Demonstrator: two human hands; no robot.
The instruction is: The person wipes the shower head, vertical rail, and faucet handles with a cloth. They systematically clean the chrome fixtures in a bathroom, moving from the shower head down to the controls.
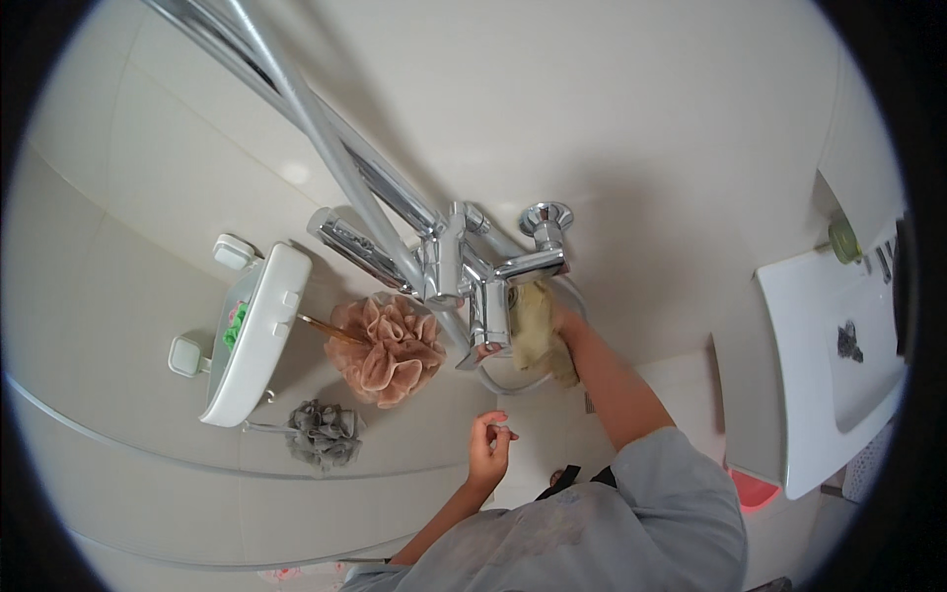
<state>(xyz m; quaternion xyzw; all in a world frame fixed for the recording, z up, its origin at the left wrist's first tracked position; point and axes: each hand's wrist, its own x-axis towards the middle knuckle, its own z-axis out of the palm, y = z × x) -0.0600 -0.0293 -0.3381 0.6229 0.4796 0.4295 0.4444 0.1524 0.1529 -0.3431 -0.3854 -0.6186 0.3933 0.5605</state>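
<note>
A pale yellow cloth [534, 329] hangs beside the chrome shower mixer tap [488, 307], touching or close to its underside. My right hand [566, 318] grips this cloth from the right; its fingers are mostly hidden behind it. Below the tap, my left hand [491, 453] is raised with fingers loosely curled and apart, holding nothing. The silver shower hose [507, 386] loops down behind the cloth. Above the tap, a chrome riser pipe [385, 181] and a hand shower [355, 248] run towards the upper left.
A white wall shelf [259, 340] is on the left, with a pink mesh sponge [388, 348] and a grey one [324, 435] hanging near it. At the right stands a white washbasin [803, 385], a green cup [843, 240] by its back edge and a pink basin [753, 490] below.
</note>
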